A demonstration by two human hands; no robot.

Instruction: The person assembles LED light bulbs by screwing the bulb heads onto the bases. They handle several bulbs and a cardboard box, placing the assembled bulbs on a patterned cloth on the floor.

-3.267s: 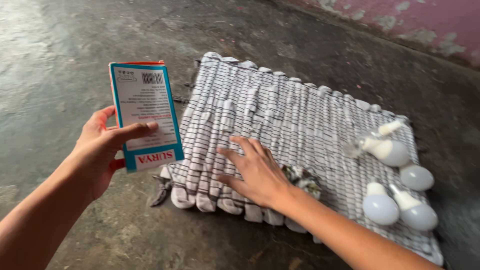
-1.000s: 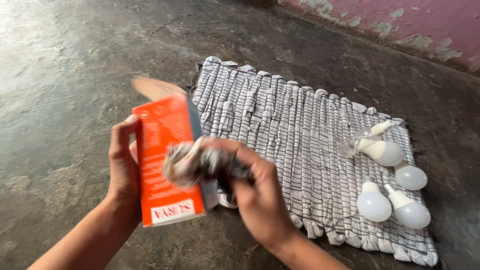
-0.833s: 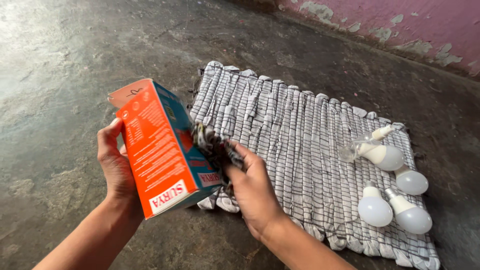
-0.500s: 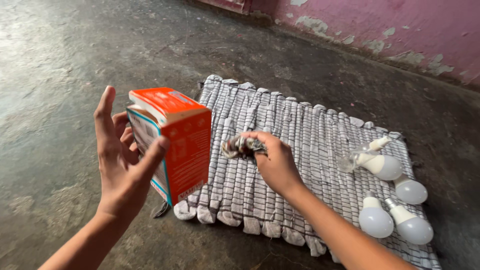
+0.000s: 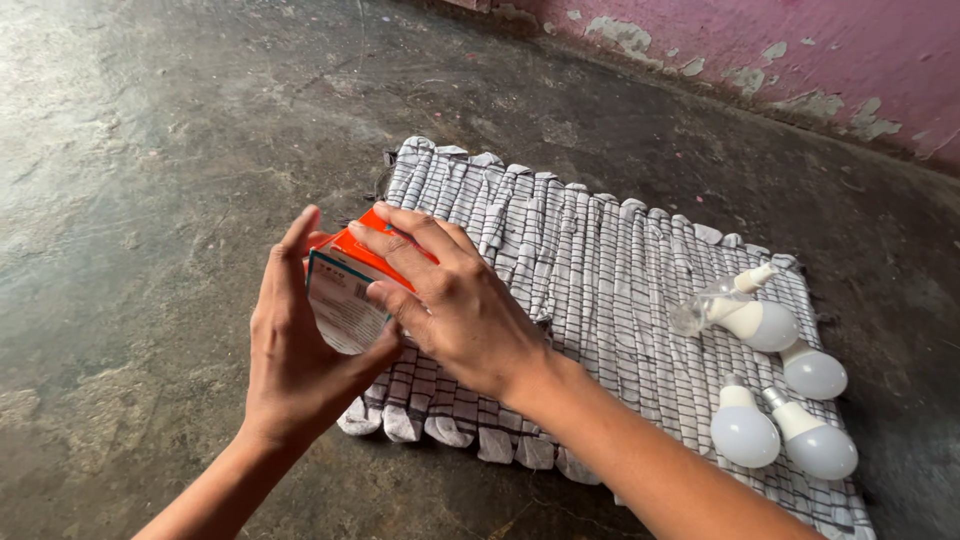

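Two hands meet on one box [image 5: 345, 290], and both are yours. Your left hand [image 5: 295, 370] cups the box from the 7 o'clock side, palm behind it, thumb pressed along its lower edge and fingers [image 5: 300, 235] standing up against its far left face, so that grip is closed around the box. Your right hand [image 5: 460, 310] comes in from 4 o'clock and lies over the top and right side, fingers spread and curled down onto the orange panel; its grip is half closed, pressing on the box rather than wrapping it. Whether anything sits inside that palm cannot be told.

You hold the box tilted, an orange face up and a pale printed face with a teal border turned toward you, just above the near left corner of the mat [image 5: 600, 290]. The mat is woven, white with dark lines, and lies on the rough grey floor [image 5: 150, 200].

Four white bulbs [image 5: 745, 435] lie at 3 to 4 o'clock on the mat's right end, well apart from your hands, close together, one with a clear piece at its neck. A pink wall [image 5: 800, 50] with flaking paint runs along 1 o'clock.
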